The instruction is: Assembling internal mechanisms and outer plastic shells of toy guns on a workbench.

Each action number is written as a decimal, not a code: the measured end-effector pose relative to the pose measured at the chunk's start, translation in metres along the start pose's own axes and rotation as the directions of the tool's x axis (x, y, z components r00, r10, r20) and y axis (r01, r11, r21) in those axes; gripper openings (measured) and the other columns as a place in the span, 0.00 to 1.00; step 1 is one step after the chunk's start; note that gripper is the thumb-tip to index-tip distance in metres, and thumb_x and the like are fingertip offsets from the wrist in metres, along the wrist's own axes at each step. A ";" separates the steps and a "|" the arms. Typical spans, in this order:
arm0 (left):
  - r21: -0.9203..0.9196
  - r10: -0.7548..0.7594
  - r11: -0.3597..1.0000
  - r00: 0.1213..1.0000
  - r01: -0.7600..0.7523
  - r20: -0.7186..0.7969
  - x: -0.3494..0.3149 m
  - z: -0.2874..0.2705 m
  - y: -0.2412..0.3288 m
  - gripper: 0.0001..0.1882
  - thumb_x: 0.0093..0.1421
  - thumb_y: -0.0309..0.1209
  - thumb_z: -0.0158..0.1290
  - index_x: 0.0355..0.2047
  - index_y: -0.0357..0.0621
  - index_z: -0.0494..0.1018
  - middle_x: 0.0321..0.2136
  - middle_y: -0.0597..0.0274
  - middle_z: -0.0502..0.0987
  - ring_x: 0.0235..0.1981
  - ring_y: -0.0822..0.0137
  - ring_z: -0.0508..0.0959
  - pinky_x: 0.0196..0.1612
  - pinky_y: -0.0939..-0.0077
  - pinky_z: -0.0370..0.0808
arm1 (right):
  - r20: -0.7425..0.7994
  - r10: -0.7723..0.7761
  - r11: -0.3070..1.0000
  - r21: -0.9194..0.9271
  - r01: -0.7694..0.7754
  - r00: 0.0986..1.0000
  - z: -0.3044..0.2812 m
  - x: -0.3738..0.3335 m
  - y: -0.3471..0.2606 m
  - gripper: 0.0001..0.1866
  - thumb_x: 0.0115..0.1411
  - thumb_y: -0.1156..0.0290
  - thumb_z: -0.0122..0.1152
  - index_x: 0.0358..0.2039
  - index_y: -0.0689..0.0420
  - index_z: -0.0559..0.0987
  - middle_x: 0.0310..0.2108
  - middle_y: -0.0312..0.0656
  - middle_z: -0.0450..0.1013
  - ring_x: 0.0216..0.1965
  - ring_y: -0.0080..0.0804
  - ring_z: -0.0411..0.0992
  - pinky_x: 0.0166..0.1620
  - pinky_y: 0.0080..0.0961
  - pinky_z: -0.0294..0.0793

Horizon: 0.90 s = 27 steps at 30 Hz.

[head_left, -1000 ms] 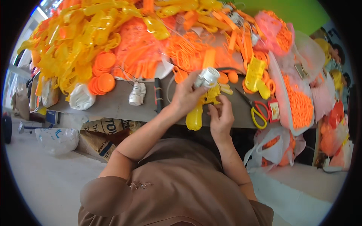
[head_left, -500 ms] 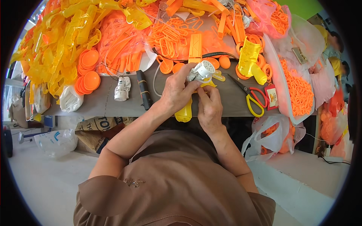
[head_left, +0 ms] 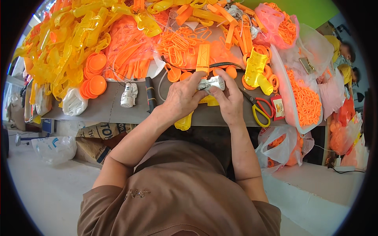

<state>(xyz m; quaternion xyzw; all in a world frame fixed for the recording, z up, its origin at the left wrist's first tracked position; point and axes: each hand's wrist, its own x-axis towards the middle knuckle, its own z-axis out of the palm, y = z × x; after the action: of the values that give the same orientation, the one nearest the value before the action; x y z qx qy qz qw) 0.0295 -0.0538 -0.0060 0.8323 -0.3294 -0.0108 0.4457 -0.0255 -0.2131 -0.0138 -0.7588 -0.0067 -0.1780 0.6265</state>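
Between my two hands is a white plastic mechanism (head_left: pixel 213 82) with a round end, above the table's front part. My left hand (head_left: pixel 182 96) grips its left end with thumb and fingers. From the other side, my right hand (head_left: pixel 230 101) closes on the round end, thumb below and fingers above. A translucent yellow plastic shell (head_left: pixel 183 122) lies under my hands, mostly covered and overhanging the table's front edge. Behind my hands stands an orange rectangular part (head_left: pixel 202 58). A second white mechanism (head_left: pixel 128 95) with thin wires rests on the table to the left.
A black bar-shaped tool (head_left: pixel 150 95) lies left of my hands. Scissors (head_left: pixel 262 111) and a yellow shell (head_left: pixel 258 70) are to the right, near a bin (head_left: pixel 291 114) of orange rings. Yellow shells (head_left: pixel 78 43) and orange discs (head_left: pixel 97 85) pile up at left.
My right hand has moved up from the yellow shell to the white mechanism. The mechanism has turned from tilted upward to lying sideways, its round end toward the right.
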 end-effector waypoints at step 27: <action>0.457 0.594 0.377 0.589 -0.806 0.548 0.092 -0.037 -0.033 0.22 0.47 0.27 0.56 0.45 0.53 0.69 0.45 0.69 0.69 0.51 0.61 0.67 0.58 0.49 0.57 | -0.050 0.237 0.638 0.762 -0.116 0.970 -0.009 -0.015 0.036 0.21 0.65 0.66 0.48 0.55 0.65 0.66 0.47 0.42 0.70 0.46 0.30 0.70 0.46 0.27 0.69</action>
<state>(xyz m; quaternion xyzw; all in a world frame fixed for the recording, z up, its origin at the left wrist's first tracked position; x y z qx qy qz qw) 0.1306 -0.0648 0.0167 0.6961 -0.6955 0.1768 0.0226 -0.0339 -0.2264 -0.0507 -0.4126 0.0399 -0.1516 0.8973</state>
